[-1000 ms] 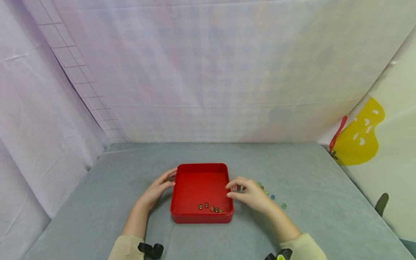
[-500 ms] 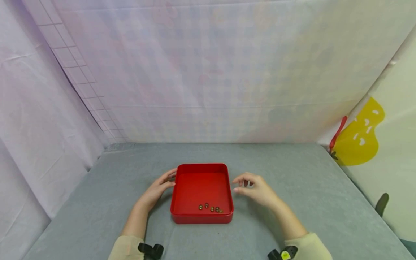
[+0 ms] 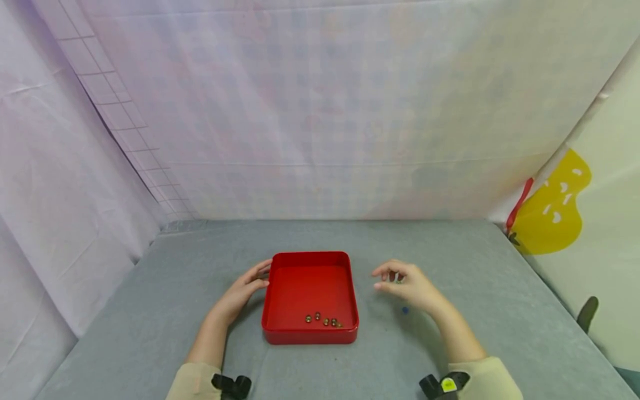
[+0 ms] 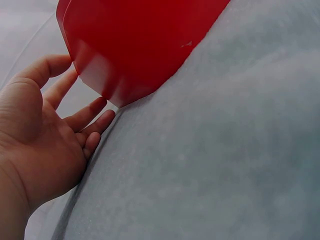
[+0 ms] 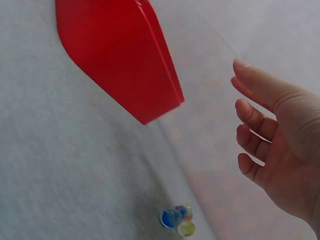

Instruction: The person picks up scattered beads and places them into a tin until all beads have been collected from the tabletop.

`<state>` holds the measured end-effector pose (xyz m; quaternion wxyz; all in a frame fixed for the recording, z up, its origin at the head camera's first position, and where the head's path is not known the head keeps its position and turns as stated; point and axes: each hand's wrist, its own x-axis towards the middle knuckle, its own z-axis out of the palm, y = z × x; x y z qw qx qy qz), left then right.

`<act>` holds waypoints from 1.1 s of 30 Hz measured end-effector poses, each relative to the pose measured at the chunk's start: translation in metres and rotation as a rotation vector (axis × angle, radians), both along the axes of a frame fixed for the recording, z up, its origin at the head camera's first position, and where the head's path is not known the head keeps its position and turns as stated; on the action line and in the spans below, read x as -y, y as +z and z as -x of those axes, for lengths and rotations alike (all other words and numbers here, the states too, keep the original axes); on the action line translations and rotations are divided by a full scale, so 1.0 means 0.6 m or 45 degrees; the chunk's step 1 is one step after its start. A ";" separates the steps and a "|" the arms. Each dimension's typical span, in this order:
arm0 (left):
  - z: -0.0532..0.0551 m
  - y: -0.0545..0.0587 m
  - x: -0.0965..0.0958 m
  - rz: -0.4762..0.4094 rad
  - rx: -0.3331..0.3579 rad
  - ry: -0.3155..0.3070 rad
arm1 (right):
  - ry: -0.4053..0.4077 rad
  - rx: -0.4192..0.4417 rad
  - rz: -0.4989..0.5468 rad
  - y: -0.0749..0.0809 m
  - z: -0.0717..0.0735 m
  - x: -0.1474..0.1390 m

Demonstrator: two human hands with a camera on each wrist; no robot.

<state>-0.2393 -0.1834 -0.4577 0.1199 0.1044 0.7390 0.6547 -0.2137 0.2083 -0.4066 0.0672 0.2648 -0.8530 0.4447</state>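
A shallow red tray (image 3: 310,283) lies on the grey cloth, several brownish marbles (image 3: 326,321) near its front wall. My left hand (image 3: 242,291) rests its fingertips against the tray's left side; in the left wrist view the fingers (image 4: 92,112) touch the red wall without wrapping it. To the right of the tray, apart from it, my right hand (image 3: 407,283) hovers with loosely bent fingers and nothing seen between thumb and fingertips. Below it in the head view is a blue marble (image 3: 405,310). The right wrist view has the blue marble (image 5: 170,218) beside a yellow-green marble (image 5: 186,228) and another.
Grey cloth (image 3: 210,244) covers the table. A pale curtain (image 3: 310,111) hangs at the back, with white sheets (image 3: 45,139) on the left and a printed yellow shape (image 3: 555,216) on the right one.
My right hand has moved from the tray's right rim out to the right, over the loose marbles, most of which it now hides. My left hand and the tray stay put.
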 end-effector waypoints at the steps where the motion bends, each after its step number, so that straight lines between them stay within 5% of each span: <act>1: 0.000 0.000 0.000 0.003 -0.002 -0.002 | -0.007 0.006 -0.005 -0.006 0.005 -0.006; 24: 0.002 -0.001 0.000 0.004 0.002 0.002 | -0.054 0.074 0.010 -0.007 0.015 -0.075; 33: 0.004 -0.006 0.000 0.009 -0.003 0.025 | -0.041 0.140 0.012 -0.038 0.030 -0.110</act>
